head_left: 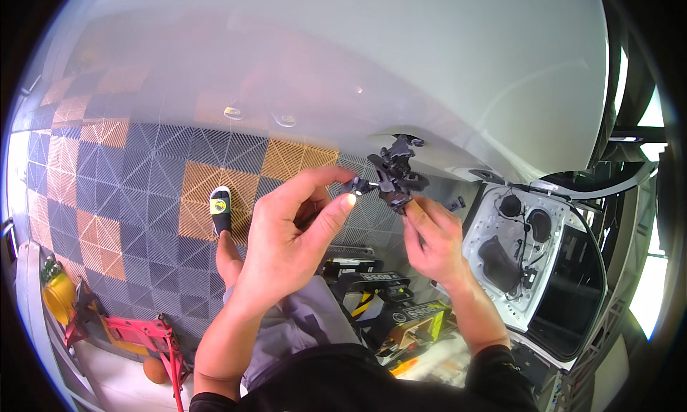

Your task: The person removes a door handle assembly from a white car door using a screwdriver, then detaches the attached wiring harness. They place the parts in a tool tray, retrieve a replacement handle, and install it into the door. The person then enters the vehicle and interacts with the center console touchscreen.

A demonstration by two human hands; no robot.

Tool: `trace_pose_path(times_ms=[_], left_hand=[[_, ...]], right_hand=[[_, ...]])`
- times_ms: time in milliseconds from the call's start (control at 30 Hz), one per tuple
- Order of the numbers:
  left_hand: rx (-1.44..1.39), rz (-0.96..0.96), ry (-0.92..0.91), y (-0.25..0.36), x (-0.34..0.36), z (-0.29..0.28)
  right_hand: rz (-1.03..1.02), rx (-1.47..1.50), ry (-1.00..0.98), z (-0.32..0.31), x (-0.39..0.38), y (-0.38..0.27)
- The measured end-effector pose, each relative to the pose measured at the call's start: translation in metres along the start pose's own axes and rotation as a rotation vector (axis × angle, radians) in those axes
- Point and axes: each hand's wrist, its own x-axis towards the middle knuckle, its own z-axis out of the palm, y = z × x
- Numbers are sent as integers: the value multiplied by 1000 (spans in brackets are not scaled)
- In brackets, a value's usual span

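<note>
A black, many-parted car mechanism (398, 170) is held up in front of a pale car body panel (444, 47); its exact kind is unclear. My right hand (434, 240) grips its lower end between thumb and fingers. From its left side a thin metal rod runs to a small black end piece (360, 187). Thumb and forefinger of my left hand (286, 222) are pinched on that piece, with a bright spot of light on the thumb tip. The mechanism's upper end overlaps a dark recess in the panel, and whether they touch cannot be told.
An opened car door (509, 244) with bare inner metal, wires and black covers stands at right. Black and yellow tool cases (376, 297) sit below my hands. Grey and tan floor tiles (154, 176) spread leftward, with a red metal stand (143, 333) at lower left.
</note>
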Motion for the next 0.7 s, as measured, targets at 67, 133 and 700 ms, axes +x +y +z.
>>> trace_pose_path(times_ms=[67,133,700], left_hand=[[1,1,-6,-3,1,0],[19,0,-23,-8,3,-2],[-492,99,-169,-40,25,21]], right_hand=[[6,17,7,-1,0,2],[16,-19,-14,-3,0,2],[73,-198,-129,-30,5,-5]])
